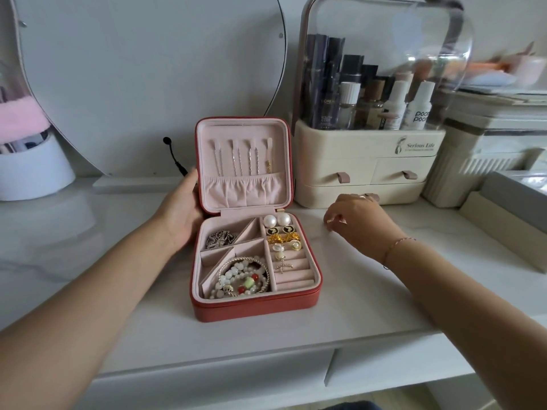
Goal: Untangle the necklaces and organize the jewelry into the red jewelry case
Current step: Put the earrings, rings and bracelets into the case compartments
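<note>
On white desk (pixel 355 291), red jewelry case (pixel 254 309) lid edge is gripped betw. L hand (pixel 180 214) thumb & fingers; R hand (pixel 358 220) fingers rested loose, empty.

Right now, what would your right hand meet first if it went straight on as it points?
The right hand would probably meet the upright lid of the red jewelry case, near its right edge; depth is unclear.

One case (pixel 254 309), four necklaces (pixel 236 162), two pearls (pixel 270 221)

"Serious Life" on the cream organizer (pixel 355 140), "poop poop" on a white bottle (pixel 420 106), "YOUTH CODE" on a dark bottle (pixel 327 84)
</note>
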